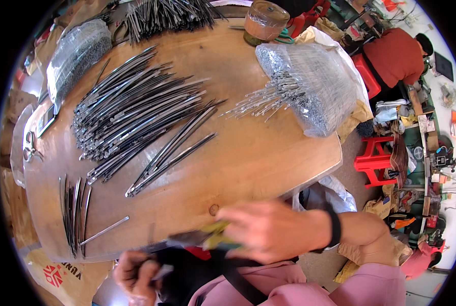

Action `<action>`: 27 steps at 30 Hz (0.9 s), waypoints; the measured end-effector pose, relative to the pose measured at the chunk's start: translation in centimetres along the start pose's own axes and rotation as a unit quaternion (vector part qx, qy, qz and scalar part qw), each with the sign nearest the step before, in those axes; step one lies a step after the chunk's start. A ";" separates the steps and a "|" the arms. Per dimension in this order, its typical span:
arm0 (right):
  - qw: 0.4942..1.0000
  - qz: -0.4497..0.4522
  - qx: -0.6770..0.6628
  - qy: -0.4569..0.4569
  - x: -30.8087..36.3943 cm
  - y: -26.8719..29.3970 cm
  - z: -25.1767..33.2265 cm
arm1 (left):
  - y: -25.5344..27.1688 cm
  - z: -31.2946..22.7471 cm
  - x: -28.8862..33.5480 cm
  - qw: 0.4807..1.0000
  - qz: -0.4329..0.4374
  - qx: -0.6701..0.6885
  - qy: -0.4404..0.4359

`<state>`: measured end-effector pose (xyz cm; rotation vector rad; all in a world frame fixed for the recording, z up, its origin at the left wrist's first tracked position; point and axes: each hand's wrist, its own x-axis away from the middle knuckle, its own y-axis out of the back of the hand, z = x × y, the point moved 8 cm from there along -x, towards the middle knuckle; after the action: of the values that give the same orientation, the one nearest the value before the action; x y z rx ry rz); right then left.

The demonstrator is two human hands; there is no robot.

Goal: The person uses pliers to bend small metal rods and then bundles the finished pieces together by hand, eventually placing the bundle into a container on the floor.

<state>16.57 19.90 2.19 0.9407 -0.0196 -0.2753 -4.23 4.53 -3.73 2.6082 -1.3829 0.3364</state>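
Observation:
At the table's near edge, my right hand (268, 229) is closed round a hand tool (215, 235) with yellow-green handles and dark jaws, like pliers or snips; motion blurs it. The jaws point left. Lower left, just off the table edge, my left hand (136, 278) has its fingers curled, pinching a small shiny metal piece (164, 270), whose full shape is hidden. Nearest to it on the table are a single silver metal strip (105, 230) and a small group of thin dark strips (75, 217). Beyond lies a large pile of dark metal strips (136, 112), with several more (172, 153) apart from it.
A clear plastic bag of thin metal rods (330, 92) lies at the right, another wrapped bundle (77, 56) at far left. Small scissors (31, 147) and a phone (46, 121) sit by the left edge. A brown round container (266, 21) stands at the back. A person (395, 56) sits beyond.

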 end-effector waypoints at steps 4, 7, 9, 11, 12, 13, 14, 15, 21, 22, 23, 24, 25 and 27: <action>0.958 -0.104 0.255 -0.075 1.9 7.2 -5.6 | 7.8 -2.8 -2.6 0.931 -0.151 -0.316 -0.105; 0.916 -0.120 0.384 0.014 0.2 8.7 -9.2 | 2.8 -7.2 -4.6 0.809 -0.116 -0.490 -0.303; 0.918 -0.133 0.373 0.003 0.2 8.1 -8.6 | 1.3 -6.7 -4.6 0.860 -0.046 -0.434 -0.265; 0.927 -0.136 0.349 0.014 0.0 6.1 -6.8 | -3.9 -7.8 -5.6 0.847 0.024 -0.450 -0.281; 0.931 -0.140 0.335 0.024 -0.4 5.0 -5.2 | -6.3 -8.0 -6.8 0.812 0.047 -0.498 -0.302; 0.944 -0.148 0.291 0.047 -0.8 4.0 -3.5 | -8.2 -7.8 -7.9 0.769 0.062 -0.548 -0.322; 0.954 -0.157 0.246 0.072 -1.0 3.6 -2.1 | -8.5 -7.5 -8.9 0.786 0.070 -0.518 -0.330; 0.962 -0.177 0.203 0.049 -1.1 4.0 -1.8 | -8.2 -7.5 -9.2 0.792 0.086 -0.513 -0.320; 0.875 -0.374 -0.299 -0.066 1.3 8.9 -3.7 | -6.6 -7.9 -9.1 0.840 0.055 -0.450 -0.298; 0.820 -0.413 -0.392 -0.059 2.0 9.3 -4.5 | -6.1 -8.2 -9.5 0.854 0.049 -0.428 -0.292; 0.776 -0.432 -0.451 -0.090 2.6 9.2 -5.3 | -6.0 -8.5 -9.6 0.863 0.032 -0.415 -0.287; 0.722 -0.455 -0.507 -0.119 3.3 9.0 -6.0 | -6.0 -8.6 -9.5 0.871 0.015 -0.402 -0.281; 0.715 -0.473 -0.496 -0.133 4.4 8.2 -6.9 | -5.7 -8.6 -9.2 0.879 -0.002 -0.390 -0.276; 0.793 -0.462 -0.356 -0.176 7.0 7.4 -7.9 | -4.9 -7.9 -8.6 0.895 0.003 -0.373 -0.244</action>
<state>26.12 28.63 2.73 0.0533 0.1994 -1.2785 -5.75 16.03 1.24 2.0759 -1.2818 -0.7614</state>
